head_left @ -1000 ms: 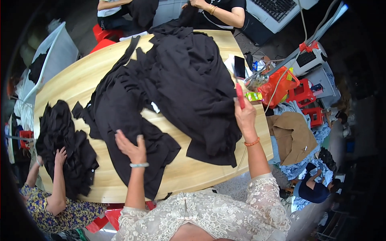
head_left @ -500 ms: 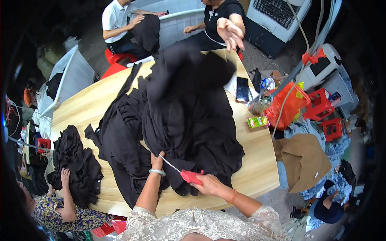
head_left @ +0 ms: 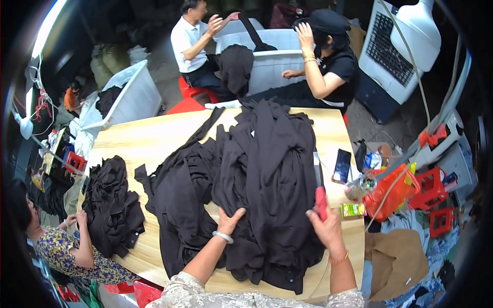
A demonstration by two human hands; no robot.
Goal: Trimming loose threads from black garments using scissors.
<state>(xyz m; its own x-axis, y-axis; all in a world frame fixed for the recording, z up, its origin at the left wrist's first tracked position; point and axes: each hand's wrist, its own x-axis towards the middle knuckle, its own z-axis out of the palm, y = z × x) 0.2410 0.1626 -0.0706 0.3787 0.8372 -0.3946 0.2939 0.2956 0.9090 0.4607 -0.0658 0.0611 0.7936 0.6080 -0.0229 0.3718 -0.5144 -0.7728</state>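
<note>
A large black garment (head_left: pixel 280 164) lies spread lengthwise over the right half of the pile on the wooden table. My left hand (head_left: pixel 229 222), with a pale bangle at the wrist, rests against its left edge. The thumb is stretched away from the fingers, and some fingertips are lost against the cloth. At the garment's right edge, my right hand (head_left: pixel 327 226) is closed round a red-handled tool (head_left: pixel 321 199). A long, flat grey blade points away from me alongside the cloth. More black garments (head_left: pixel 182 205) lie heaped to the left of my left hand.
The wooden table (head_left: pixel 149 131) also bears a phone (head_left: pixel 342 165), a small green packet (head_left: pixel 353 209) and another black pile (head_left: pixel 110 205), with a co-worker's hands beside it. Two people sit beyond the far edge near a white tub (head_left: pixel 277 66). A red bag (head_left: pixel 393 190) hangs right.
The blurred, lifted black cloth now lies flat. My right hand has moved right with the tool, whose blade now points away. One co-worker's outstretched hand is now at their head. The view has shifted.
</note>
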